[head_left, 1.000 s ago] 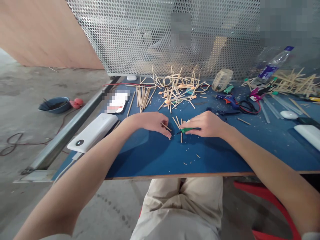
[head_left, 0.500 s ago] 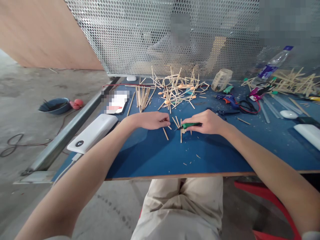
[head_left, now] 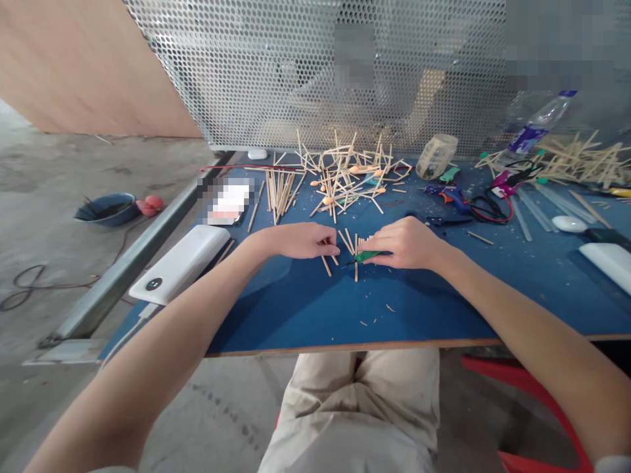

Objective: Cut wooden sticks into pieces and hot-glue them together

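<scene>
My left hand [head_left: 311, 241] is closed, its fingers pinched around a thin wooden stick [head_left: 335, 260] whose end sticks out below the thumb. Just beneath it, another loose stick [head_left: 326, 266] lies on the blue tabletop. In my right hand [head_left: 407, 243] is a small green-handled tool [head_left: 367, 256] with a thin dark tip pointing left; its exact kind is unclear. The tool crosses over an upright-lying stick [head_left: 356, 272]. Several short sticks lie partly under the right fingers, and a few slanted sticks [head_left: 346, 240] rest between the hands.
Behind the hands lie bundled sticks [head_left: 280, 194] and a tangle of joined sticks [head_left: 340, 174] with orange pieces. A phone [head_left: 229, 202] and white power bank [head_left: 182, 263] lie left. Rightward are a jar [head_left: 436, 157], blue glue gun [head_left: 456, 199] and bottle [head_left: 539, 128]. A perforated metal screen [head_left: 276, 79] stands behind.
The green tool has tilted and its tip has shifted slightly down and left, with the right fingers reaching further over the short sticks. My left hand has moved slightly right.
</scene>
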The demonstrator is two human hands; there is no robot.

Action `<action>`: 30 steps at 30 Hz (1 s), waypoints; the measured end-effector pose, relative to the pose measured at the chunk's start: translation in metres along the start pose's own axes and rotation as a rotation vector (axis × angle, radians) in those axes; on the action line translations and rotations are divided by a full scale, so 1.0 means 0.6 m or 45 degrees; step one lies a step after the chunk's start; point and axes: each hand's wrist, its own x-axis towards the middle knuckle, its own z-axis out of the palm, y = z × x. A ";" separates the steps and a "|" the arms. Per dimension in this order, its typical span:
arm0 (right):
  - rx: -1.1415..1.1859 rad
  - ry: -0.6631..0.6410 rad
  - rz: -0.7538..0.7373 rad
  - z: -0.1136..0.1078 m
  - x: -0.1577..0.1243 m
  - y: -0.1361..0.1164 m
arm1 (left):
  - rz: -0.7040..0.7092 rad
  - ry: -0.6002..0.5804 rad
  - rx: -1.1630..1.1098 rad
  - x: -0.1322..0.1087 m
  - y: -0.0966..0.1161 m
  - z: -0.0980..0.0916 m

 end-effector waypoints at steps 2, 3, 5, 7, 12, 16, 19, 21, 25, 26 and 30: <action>-0.030 -0.003 -0.001 0.001 0.001 -0.002 | 0.000 0.002 0.010 0.001 -0.001 0.001; -0.043 -0.002 0.001 0.002 0.001 -0.003 | 0.001 0.002 0.013 0.001 -0.002 0.001; -0.067 -0.002 0.008 0.003 0.002 -0.004 | -0.001 0.001 0.017 0.001 -0.001 0.000; -0.102 -0.005 0.010 0.004 0.002 -0.005 | -0.004 0.000 0.017 0.001 0.001 -0.001; -0.184 -0.023 -0.006 0.009 0.001 -0.004 | -0.007 -0.006 0.032 0.000 0.004 -0.002; -0.219 -0.040 -0.007 0.009 0.002 -0.004 | -0.017 -0.019 0.038 -0.002 0.004 -0.003; -0.208 -0.071 -0.008 0.004 0.001 -0.002 | -0.014 -0.015 -0.006 -0.002 0.006 -0.004; -0.162 -0.060 0.000 -0.001 -0.001 0.001 | 0.012 -0.011 -0.089 -0.003 0.008 -0.003; 0.053 0.061 0.096 -0.009 -0.003 0.006 | 0.082 0.022 -0.245 -0.001 0.016 0.001; 0.117 0.090 0.125 -0.010 -0.003 0.006 | 0.096 0.029 -0.259 0.000 0.017 0.003; 0.224 0.171 0.158 -0.010 -0.002 0.005 | 0.123 -0.015 -0.277 0.002 0.019 0.005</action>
